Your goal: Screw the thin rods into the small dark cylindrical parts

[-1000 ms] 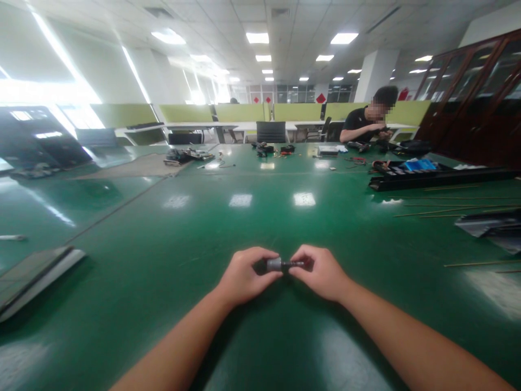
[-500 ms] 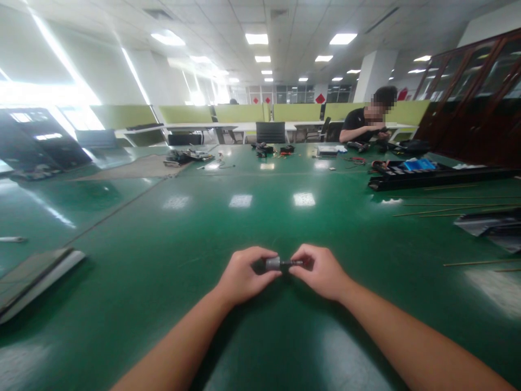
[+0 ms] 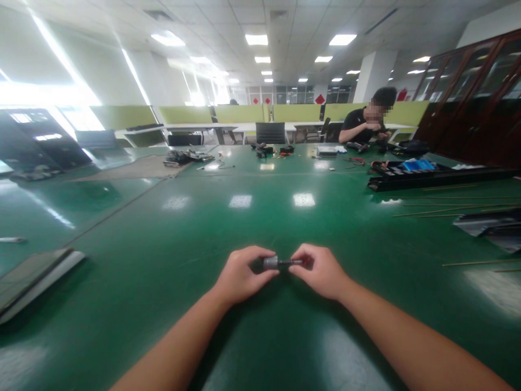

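Near the middle of the view, my left hand (image 3: 242, 274) pinches a short grey cylinder (image 3: 271, 263) between thumb and fingertips. A thin dark rod (image 3: 284, 263) lies in line with the cylinder and runs from its right end to my right hand (image 3: 321, 271). The right thumb and fingers are closed on the rod's far end, where a bit of red shows. Whether rod and cylinder are joined or only meet, I cannot tell. Both hands are over the green table (image 3: 228, 228).
A flat panel (image 3: 38, 279) lies at the left. Long thin rods (image 3: 431, 206) and dark metal channels (image 3: 492, 222) lie at the right, behind them a black tray (image 3: 407, 168) of parts. Electronic parts (image 3: 264, 149) sit farther back. A person (image 3: 362, 125) sits across the table.
My left hand has shifted slightly left with the grey cylinder. More of the dark rod shows between the hands. My right hand is nearly still.
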Demonstrator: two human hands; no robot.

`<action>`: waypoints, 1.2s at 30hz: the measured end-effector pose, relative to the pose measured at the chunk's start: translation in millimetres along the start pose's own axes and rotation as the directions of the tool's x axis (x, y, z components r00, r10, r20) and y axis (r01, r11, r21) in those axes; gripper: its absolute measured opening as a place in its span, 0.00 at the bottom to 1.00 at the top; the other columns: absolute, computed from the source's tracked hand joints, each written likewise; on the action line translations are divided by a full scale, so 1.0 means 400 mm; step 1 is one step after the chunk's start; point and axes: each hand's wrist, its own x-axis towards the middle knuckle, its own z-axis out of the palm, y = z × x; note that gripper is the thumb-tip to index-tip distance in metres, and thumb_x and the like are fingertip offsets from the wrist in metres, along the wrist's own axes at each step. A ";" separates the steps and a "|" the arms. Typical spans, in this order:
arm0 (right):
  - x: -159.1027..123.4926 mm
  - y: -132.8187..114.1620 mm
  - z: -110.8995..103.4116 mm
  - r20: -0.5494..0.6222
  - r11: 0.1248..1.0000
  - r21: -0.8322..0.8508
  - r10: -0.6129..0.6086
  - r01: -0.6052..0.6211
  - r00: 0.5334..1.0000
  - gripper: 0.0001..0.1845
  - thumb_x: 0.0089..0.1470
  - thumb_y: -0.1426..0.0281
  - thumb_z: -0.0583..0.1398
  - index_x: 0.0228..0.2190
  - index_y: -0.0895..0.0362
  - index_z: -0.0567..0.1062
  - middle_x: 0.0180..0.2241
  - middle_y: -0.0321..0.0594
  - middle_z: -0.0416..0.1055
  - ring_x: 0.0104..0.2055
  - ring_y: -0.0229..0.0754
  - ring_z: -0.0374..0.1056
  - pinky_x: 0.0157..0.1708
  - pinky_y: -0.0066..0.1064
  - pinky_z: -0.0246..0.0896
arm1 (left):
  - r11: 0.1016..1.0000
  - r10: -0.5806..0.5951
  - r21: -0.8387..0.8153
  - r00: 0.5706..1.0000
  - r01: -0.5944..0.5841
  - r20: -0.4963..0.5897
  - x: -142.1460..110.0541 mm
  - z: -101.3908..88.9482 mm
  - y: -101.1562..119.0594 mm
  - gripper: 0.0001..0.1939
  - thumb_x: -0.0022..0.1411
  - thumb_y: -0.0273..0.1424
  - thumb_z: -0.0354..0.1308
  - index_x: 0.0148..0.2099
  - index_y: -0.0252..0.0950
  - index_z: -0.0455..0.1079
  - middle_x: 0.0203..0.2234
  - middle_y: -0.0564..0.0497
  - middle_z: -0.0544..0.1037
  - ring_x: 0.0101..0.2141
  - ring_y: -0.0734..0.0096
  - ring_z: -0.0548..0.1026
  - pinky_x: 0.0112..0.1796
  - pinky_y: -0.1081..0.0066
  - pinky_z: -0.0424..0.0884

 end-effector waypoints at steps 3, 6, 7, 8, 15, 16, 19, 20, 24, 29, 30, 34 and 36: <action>-0.001 -0.002 0.000 -0.007 1.000 -0.001 0.007 -0.007 1.000 0.03 0.49 0.73 0.65 0.30 0.58 0.78 0.28 0.37 0.76 0.30 0.40 0.70 0.31 0.29 0.63 | 1.000 -0.004 0.002 1.000 0.004 -0.006 0.000 0.000 -0.003 0.14 0.54 0.35 0.68 0.44 0.39 0.76 0.36 0.50 0.82 0.36 0.66 0.80 0.41 0.69 0.75; 0.000 0.000 0.001 -0.008 1.000 0.001 0.011 -0.011 1.000 0.03 0.49 0.72 0.65 0.30 0.58 0.78 0.28 0.37 0.76 0.30 0.39 0.70 0.32 0.29 0.63 | 1.000 -0.010 0.001 1.000 0.010 -0.010 0.001 -0.001 -0.004 0.14 0.54 0.35 0.68 0.44 0.39 0.76 0.36 0.50 0.82 0.36 0.66 0.80 0.41 0.69 0.75; 0.001 0.001 0.001 -0.010 1.000 0.000 0.013 -0.013 1.000 0.03 0.49 0.72 0.65 0.30 0.58 0.78 0.28 0.37 0.76 0.30 0.40 0.70 0.32 0.29 0.63 | 1.000 -0.014 0.002 1.000 0.014 -0.010 0.001 -0.001 -0.004 0.14 0.54 0.35 0.68 0.44 0.39 0.77 0.36 0.50 0.82 0.36 0.66 0.80 0.41 0.69 0.75; 0.001 0.003 0.001 -0.012 1.000 -0.001 0.014 -0.014 1.000 0.03 0.49 0.72 0.65 0.30 0.58 0.78 0.28 0.37 0.76 0.30 0.39 0.70 0.32 0.29 0.63 | 1.000 -0.016 0.004 1.000 0.016 -0.011 0.001 -0.002 -0.004 0.14 0.55 0.35 0.68 0.44 0.39 0.77 0.36 0.50 0.82 0.36 0.66 0.80 0.41 0.68 0.75; 0.005 0.004 -0.003 -0.013 1.000 0.000 0.013 -0.013 1.000 0.03 0.49 0.72 0.65 0.30 0.58 0.78 0.28 0.37 0.76 0.30 0.39 0.69 0.32 0.29 0.63 | 1.000 -0.013 0.009 1.000 0.013 -0.014 0.003 -0.005 -0.002 0.13 0.55 0.35 0.67 0.43 0.38 0.76 0.37 0.49 0.82 0.37 0.64 0.80 0.41 0.67 0.76; 0.005 0.003 -0.004 -0.013 1.000 -0.002 0.011 -0.011 1.000 0.03 0.49 0.72 0.65 0.30 0.58 0.78 0.28 0.37 0.76 0.30 0.39 0.69 0.31 0.28 0.63 | 1.000 -0.010 0.010 1.000 0.010 -0.015 0.003 -0.006 -0.003 0.13 0.55 0.35 0.67 0.43 0.38 0.76 0.37 0.48 0.82 0.37 0.64 0.80 0.41 0.67 0.76; 0.005 0.004 -0.006 -0.016 1.000 -0.001 0.007 -0.007 1.000 0.03 0.49 0.72 0.65 0.30 0.57 0.78 0.27 0.37 0.76 0.29 0.39 0.69 0.31 0.28 0.62 | 1.000 -0.001 0.018 1.000 0.001 -0.019 0.003 -0.006 -0.005 0.13 0.55 0.35 0.67 0.44 0.38 0.76 0.37 0.48 0.82 0.37 0.64 0.80 0.42 0.66 0.76; 0.005 0.005 -0.007 -0.015 1.000 0.001 0.005 -0.005 1.000 0.03 0.49 0.72 0.65 0.30 0.57 0.78 0.28 0.37 0.76 0.30 0.39 0.69 0.31 0.28 0.62 | 1.000 0.002 0.020 1.000 -0.002 -0.020 0.003 -0.006 -0.006 0.13 0.55 0.35 0.67 0.44 0.38 0.76 0.37 0.48 0.82 0.37 0.64 0.80 0.42 0.66 0.76; 0.004 0.009 -0.006 -0.011 1.000 0.009 0.001 -0.001 1.000 0.03 0.49 0.72 0.65 0.30 0.57 0.78 0.28 0.37 0.76 0.30 0.39 0.69 0.32 0.28 0.63 | 1.000 0.006 0.021 1.000 -0.005 -0.022 0.003 -0.006 -0.007 0.13 0.55 0.34 0.67 0.44 0.38 0.76 0.37 0.48 0.82 0.37 0.64 0.80 0.42 0.66 0.76; 0.006 0.007 -0.008 -0.015 1.000 0.003 0.001 -0.001 1.000 0.03 0.49 0.72 0.65 0.30 0.57 0.78 0.28 0.37 0.76 0.30 0.39 0.69 0.31 0.29 0.63 | 1.000 -0.005 0.012 1.000 0.005 -0.026 0.003 -0.008 -0.006 0.13 0.55 0.34 0.67 0.44 0.38 0.76 0.37 0.48 0.82 0.37 0.64 0.80 0.42 0.66 0.76; 0.007 0.006 -0.008 -0.015 1.000 0.006 0.003 -0.003 1.000 0.03 0.49 0.72 0.65 0.30 0.57 0.78 0.28 0.37 0.76 0.30 0.39 0.69 0.32 0.29 0.63 | 1.000 -0.005 0.011 1.000 0.006 -0.027 0.004 -0.008 -0.006 0.13 0.55 0.34 0.67 0.44 0.38 0.76 0.37 0.49 0.82 0.37 0.64 0.80 0.42 0.66 0.76; 0.008 0.006 -0.009 -0.014 1.000 0.011 0.008 -0.008 1.000 0.03 0.49 0.72 0.65 0.30 0.57 0.78 0.27 0.37 0.76 0.30 0.39 0.69 0.32 0.29 0.63 | 1.000 0.001 0.016 1.000 -0.001 -0.028 0.005 -0.008 -0.010 0.13 0.55 0.34 0.67 0.44 0.38 0.76 0.37 0.48 0.82 0.37 0.64 0.80 0.41 0.66 0.76; 0.008 0.007 -0.009 -0.016 1.000 0.005 0.007 -0.007 1.000 0.03 0.49 0.72 0.65 0.30 0.57 0.78 0.27 0.37 0.76 0.30 0.39 0.69 0.31 0.29 0.63 | 1.000 0.002 0.017 1.000 -0.002 -0.028 0.004 -0.009 -0.012 0.13 0.55 0.34 0.67 0.44 0.38 0.76 0.37 0.47 0.82 0.37 0.63 0.80 0.41 0.66 0.76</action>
